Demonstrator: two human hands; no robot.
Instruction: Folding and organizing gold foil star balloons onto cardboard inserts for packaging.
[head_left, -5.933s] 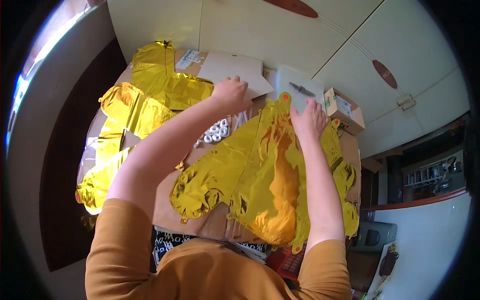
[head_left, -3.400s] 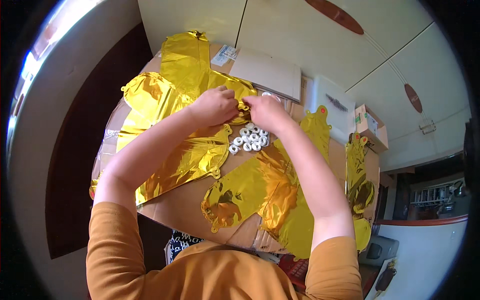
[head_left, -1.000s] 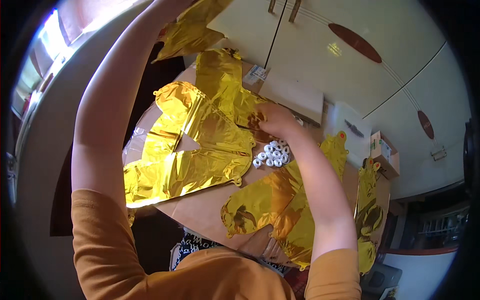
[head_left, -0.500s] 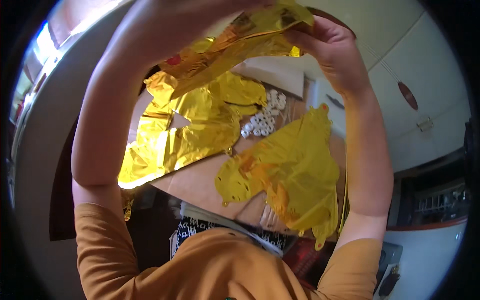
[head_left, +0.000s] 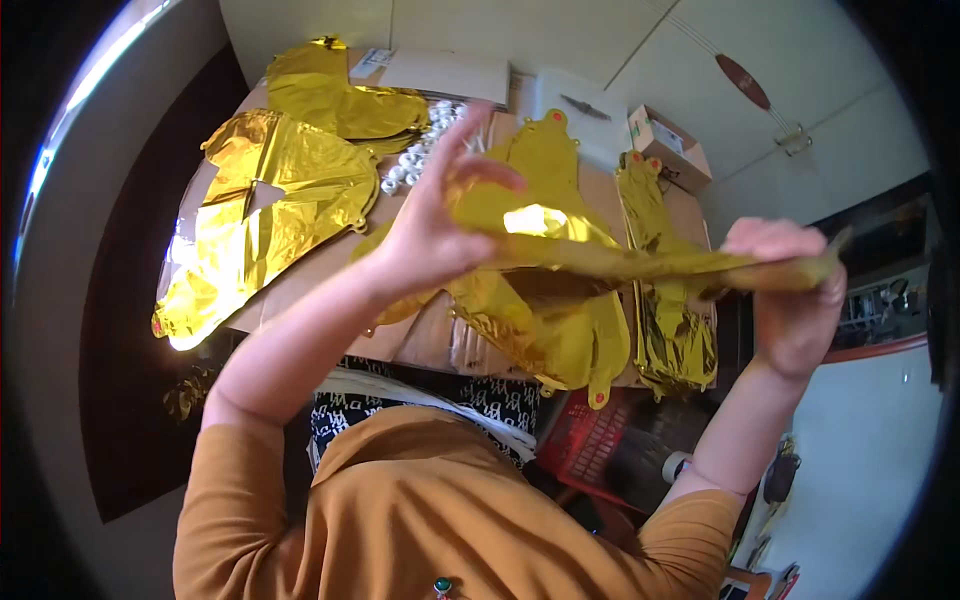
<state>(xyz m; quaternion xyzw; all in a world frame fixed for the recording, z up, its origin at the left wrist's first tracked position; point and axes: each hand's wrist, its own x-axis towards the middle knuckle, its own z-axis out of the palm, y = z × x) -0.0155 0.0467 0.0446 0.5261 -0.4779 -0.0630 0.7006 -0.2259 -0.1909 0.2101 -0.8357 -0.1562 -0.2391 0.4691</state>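
In my right hand, at the right over the table edge, is one end of a gold foil balloon, flat and uninflated. It stretches leftward, blurred by motion, toward my left hand. That hand is raised over the table's middle with its fingers spread, closest to the balloon's left end; whether it touches the foil I cannot tell. Below the held piece lies another flat gold foil balloon, partly hidden by it. More gold foil with a cut-out opening covers the table's left side.
Small white round pieces are heaped near the middle. Folded gold foil lies at the right, below an open cardboard box. A flat pale carton is at the back. A red item sits below the table's front edge.
The gold foil balloon has come down from overhead and swung right with my right hand. My left hand has lowered and its fingers have spread. The view has shifted, showing more of the table.
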